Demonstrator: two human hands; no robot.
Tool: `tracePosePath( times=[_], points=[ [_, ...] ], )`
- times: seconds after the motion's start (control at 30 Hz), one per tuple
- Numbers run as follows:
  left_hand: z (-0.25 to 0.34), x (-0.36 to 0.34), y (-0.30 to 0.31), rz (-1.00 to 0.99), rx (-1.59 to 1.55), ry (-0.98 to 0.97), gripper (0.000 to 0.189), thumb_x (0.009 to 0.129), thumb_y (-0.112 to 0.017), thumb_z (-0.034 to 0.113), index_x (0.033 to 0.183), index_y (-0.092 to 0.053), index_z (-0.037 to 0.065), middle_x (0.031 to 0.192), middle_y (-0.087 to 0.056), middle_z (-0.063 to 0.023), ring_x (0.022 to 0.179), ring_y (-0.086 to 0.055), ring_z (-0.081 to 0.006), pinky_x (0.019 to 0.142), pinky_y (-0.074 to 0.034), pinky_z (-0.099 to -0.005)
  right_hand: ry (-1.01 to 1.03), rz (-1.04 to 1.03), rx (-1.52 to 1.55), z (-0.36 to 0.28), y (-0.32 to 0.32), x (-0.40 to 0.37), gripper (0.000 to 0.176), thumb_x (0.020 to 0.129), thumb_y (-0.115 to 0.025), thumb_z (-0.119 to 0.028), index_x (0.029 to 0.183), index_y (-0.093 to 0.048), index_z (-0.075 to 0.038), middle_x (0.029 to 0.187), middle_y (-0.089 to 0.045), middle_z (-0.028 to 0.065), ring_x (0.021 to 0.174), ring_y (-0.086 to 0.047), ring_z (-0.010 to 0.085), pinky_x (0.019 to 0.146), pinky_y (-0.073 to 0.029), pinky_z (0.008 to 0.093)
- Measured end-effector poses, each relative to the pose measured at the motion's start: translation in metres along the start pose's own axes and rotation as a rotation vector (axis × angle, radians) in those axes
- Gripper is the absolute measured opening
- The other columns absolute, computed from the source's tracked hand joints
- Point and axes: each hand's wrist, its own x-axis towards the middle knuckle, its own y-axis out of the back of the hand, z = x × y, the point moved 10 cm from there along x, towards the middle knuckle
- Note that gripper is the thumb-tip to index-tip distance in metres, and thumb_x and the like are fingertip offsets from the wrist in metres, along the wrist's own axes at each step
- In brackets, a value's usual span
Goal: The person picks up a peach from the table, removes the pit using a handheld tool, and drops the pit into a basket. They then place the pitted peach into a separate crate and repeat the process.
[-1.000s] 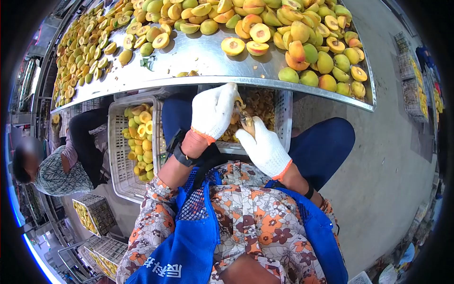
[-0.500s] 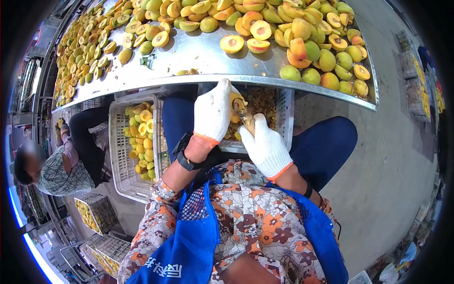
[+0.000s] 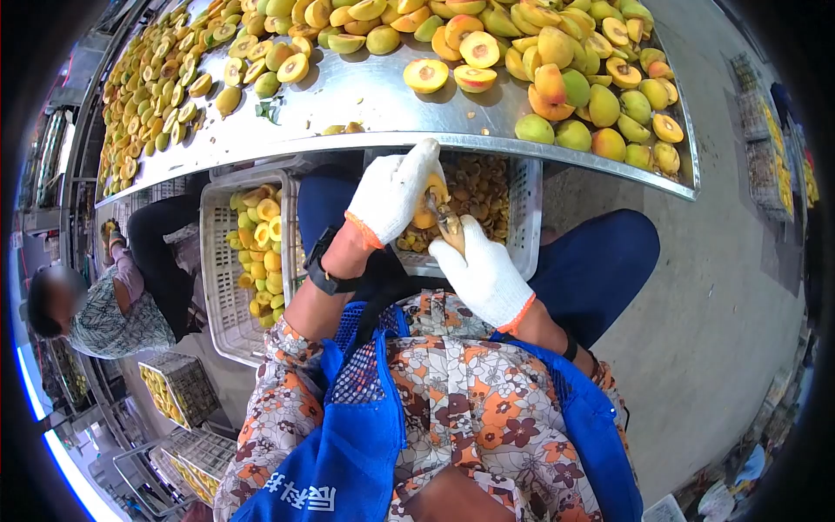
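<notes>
Item: peach half (image 3: 432, 193), clasped in gloved left hand (image 3: 393, 193) above pit crate (image 3: 524, 209) (below table (image 3: 365, 96) edge). Small tool (image 3: 450, 222), probably a pitting knife, is gripped by right hand (image 3: 483, 274), tip at fruit; shallow scooping over the crate is advised.

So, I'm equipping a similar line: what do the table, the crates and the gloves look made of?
Table: likely stainless steel, bare, mirror-grey sheen. Crates: white moulded plastic, lattice walls. Gloved left hand and right hand: white knit fabric, probably cotton, orange cuffs.
</notes>
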Motion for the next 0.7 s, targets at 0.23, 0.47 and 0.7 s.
tracePosePath(
  times=[0.23, 0.47, 0.7],
  points=[
    [0.007, -0.006, -0.007, 0.007, 0.024, 0.006, 0.053, 0.111, -0.036, 0.039, 0.095, -0.070, 0.002, 0.083, -0.070, -0.0075, 0.079, -0.063, -0.0150, 0.080, -0.051, -0.0315, -0.076, 0.002, 0.075, 0.004, 0.005, 0.006, 0.048, 0.099, -0.063, -0.033, 0.125, -0.051, 0.005, 0.094, -0.067, 0.0327, 0.093, -0.068, 0.0492, 0.073, -0.053, 0.0490],
    [0.029, -0.023, -0.008, 0.245, -0.065, -0.143, 0.032, 0.108, -0.046, 0.026, 0.104, -0.066, 0.001, 0.089, -0.067, -0.0065, 0.081, -0.063, -0.0123, 0.076, -0.051, -0.0271, 0.356, -0.041, 0.096, 0.000, -0.010, -0.001, 0.028, 0.102, -0.058, -0.022, 0.125, -0.055, -0.008, 0.075, -0.065, 0.0164, 0.056, -0.061, 0.0367, 0.054, -0.050, 0.0424],
    [0.017, -0.022, -0.010, 0.236, -0.172, -0.168, 0.034, 0.109, -0.045, 0.027, 0.100, -0.066, 0.001, 0.084, -0.065, -0.0056, 0.073, -0.061, -0.0113, 0.068, -0.050, -0.0260, -0.380, -0.350, 1.113, 0.002, -0.036, -0.016, 0.011, 0.106, -0.055, -0.022, 0.116, -0.056, -0.017, 0.067, -0.046, -0.0066, 0.045, -0.038, 0.0026, 0.038, -0.025, 0.0214]
  ],
)
